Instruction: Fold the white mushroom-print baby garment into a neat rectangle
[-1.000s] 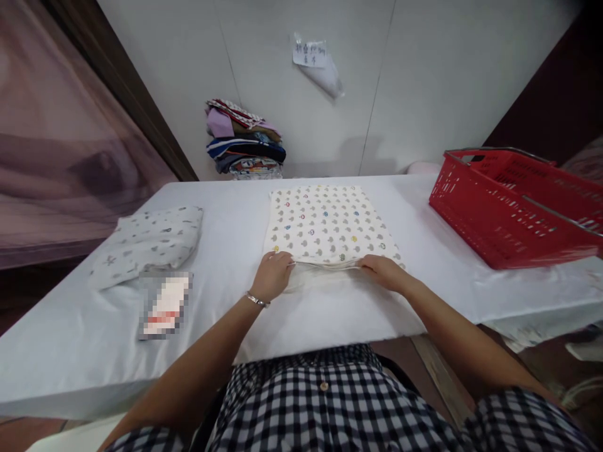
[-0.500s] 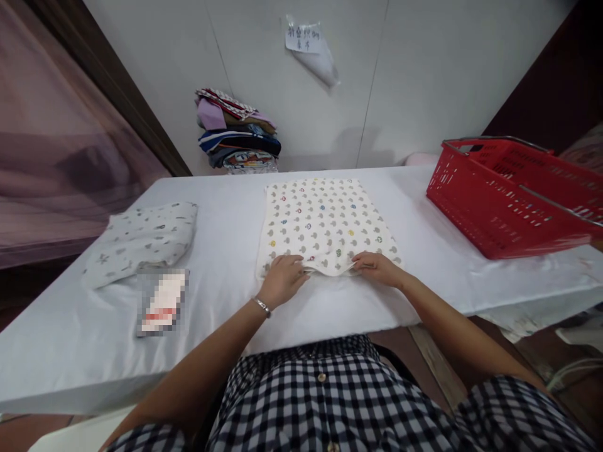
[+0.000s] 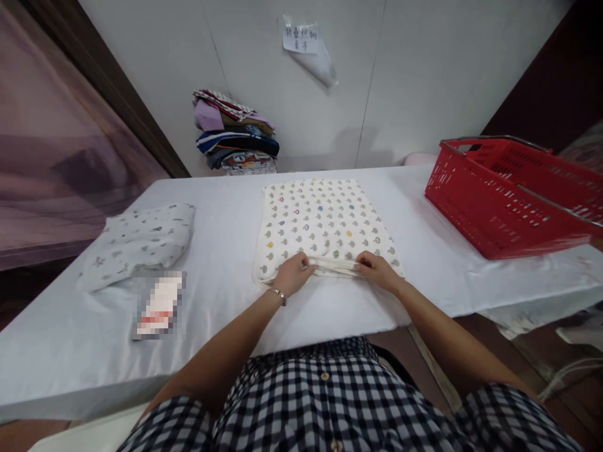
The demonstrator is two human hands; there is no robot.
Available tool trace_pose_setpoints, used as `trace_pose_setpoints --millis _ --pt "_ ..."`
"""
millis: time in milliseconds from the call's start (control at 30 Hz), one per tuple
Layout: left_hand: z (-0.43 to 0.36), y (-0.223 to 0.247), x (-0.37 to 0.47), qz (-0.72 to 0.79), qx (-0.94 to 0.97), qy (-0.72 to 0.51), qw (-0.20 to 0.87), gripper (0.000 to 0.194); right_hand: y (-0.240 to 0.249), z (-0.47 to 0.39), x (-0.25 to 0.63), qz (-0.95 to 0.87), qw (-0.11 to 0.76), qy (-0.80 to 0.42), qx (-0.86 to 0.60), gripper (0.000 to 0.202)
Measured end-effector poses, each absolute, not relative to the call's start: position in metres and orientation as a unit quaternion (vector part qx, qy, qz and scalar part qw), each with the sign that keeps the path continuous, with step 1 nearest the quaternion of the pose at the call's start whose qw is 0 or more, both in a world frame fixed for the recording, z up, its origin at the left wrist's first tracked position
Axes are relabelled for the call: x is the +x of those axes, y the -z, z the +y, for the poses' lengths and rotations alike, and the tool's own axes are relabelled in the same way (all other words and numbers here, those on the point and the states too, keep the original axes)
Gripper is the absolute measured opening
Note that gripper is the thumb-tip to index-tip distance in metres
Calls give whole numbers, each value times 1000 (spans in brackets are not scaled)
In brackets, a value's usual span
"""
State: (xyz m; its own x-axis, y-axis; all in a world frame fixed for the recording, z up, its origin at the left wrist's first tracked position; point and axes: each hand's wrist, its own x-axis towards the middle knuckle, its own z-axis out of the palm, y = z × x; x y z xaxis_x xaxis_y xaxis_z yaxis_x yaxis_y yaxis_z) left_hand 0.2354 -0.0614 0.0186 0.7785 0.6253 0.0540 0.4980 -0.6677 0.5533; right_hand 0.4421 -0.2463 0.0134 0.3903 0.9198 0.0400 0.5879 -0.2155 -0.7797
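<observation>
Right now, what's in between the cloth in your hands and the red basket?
Only bare white tablecloth lies between the patterned cloth and the red basket; the head view shows it.

We have open white tablecloth [image 3: 409, 220] between the mushroom-print cloth [image 3: 325, 220] and the red basket [image 3: 490, 207], whose raised walls block us farther right.

Left hand [image 3: 295, 274] and right hand [image 3: 378, 271] pinched near edge of mushroom-print cloth [image 3: 325, 220], folded flat on white-covered table [image 3: 226, 251]. Patterned cloth [image 3: 146, 238] lay to left, pixelated item [image 3: 160, 306] just beside it. Red basket [image 3: 506, 201] stood at right. Beyond far table edge: stacked fabrics [image 3: 238, 133]. Sign [image 3: 301, 37] hung on wall [image 3: 414, 81].
</observation>
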Motion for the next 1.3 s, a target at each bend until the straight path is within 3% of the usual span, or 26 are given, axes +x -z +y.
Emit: trace_pose_setpoints --millis 167,433,567,800,1067,1300 --pt "-67 -23 235 195 955 -181 133 12 -17 -235 438 -563 321 -201 -734 17" --pt "-84 -13 250 -2 978 -208 -14 19 -12 -227 434 -551 349 -125 -748 19" --pt "-88 -14 260 -14 976 -212 41 22 -10 -231 431 -551 346 -104 -752 17" --pt "-83 -30 264 136 937 -227 229 13 -12 -241 424 -623 300 -77 -718 20" --pt "-88 -25 262 151 927 -239 246 13 -12 -241 419 -658 214 -16 -722 23" --pt "-88 -33 263 135 939 -252 192 11 -23 -234 429 -608 283 -59 -739 25"
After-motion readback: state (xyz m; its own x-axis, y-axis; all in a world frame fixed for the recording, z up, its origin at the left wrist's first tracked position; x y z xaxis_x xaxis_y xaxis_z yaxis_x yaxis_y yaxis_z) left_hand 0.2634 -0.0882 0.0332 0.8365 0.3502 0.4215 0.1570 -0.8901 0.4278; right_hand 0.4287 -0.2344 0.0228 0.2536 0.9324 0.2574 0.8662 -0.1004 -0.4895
